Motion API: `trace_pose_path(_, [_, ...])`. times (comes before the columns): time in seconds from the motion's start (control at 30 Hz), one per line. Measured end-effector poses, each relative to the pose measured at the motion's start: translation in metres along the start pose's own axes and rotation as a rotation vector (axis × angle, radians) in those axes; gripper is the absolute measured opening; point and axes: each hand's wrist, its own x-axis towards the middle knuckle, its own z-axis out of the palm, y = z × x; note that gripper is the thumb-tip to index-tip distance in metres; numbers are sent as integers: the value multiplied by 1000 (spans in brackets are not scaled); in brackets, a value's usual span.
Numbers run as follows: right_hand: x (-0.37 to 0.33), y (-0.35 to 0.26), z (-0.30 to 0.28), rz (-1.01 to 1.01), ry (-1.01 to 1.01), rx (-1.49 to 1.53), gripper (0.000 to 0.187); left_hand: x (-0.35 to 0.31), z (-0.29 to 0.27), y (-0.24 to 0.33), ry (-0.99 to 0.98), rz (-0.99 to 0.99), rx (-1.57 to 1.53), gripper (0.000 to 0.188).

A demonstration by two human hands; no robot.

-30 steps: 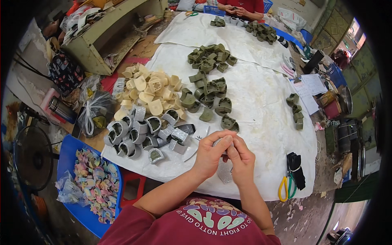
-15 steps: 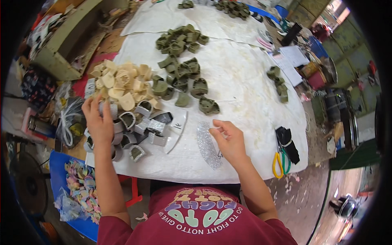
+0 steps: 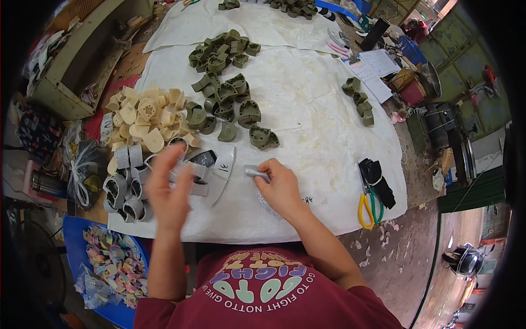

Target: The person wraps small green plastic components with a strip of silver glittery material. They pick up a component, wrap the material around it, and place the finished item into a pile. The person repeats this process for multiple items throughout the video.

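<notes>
Pinched in my right hand (image 3: pixel 278 186) is a curved silver glitter strip (image 3: pixel 256 172), its top end bent up off the cloth and its lower part lying beneath my hand. My left hand (image 3: pixel 170 192) hangs over the silver pieces, blurred, fingers apart, with nothing visible in it. Beside it, several silver-wrapped hollow pieces (image 3: pixel 129 189), shaped like shoe heels, lie in a cluster. A white curved strip (image 3: pixel 224 167) with black handwriting lies between my hands. Beyond are a heap of beige moulded pieces (image 3: pixel 148 118) and a line of olive-green hollow pieces (image 3: pixel 227 96).
A white cloth (image 3: pixel 307 120) covers the table. At right lie yellow-and-green-handled scissors (image 3: pixel 366 205) beside a black bundle (image 3: pixel 378 181), more olive pieces (image 3: pixel 359 101) and papers (image 3: pixel 372 74). A blue tub (image 3: pixel 134 249) of colourful scraps stands below left; a metal box (image 3: pixel 76 60) is at upper left.
My left hand has left the silver pieces and moved right. My right hand has lifted and bent the upper end of the glitter strip. The whole view has shifted slightly.
</notes>
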Motion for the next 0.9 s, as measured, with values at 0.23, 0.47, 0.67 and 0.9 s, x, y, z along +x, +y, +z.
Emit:
trace_pose_path(0.23, [-12, -22, -37, 56, 49, 733, 26, -37, 93, 2, -327, -489, -484, 26])
trace_pose_path(0.47, [-23, -29, -66, 34, 176, 557, 11, -29, 123, 22, -280, 102, 25, 22])
trace_pose_path(0.67, [-24, -18, -79, 181, 29, 767, 10, -35, 133, 41, -314, 197, 79, 26])
trace_pose_path(0.9, [-29, 3, -95, 177, -102, 1002, 9, -33, 136, 45, -436, -186, -391, 18])
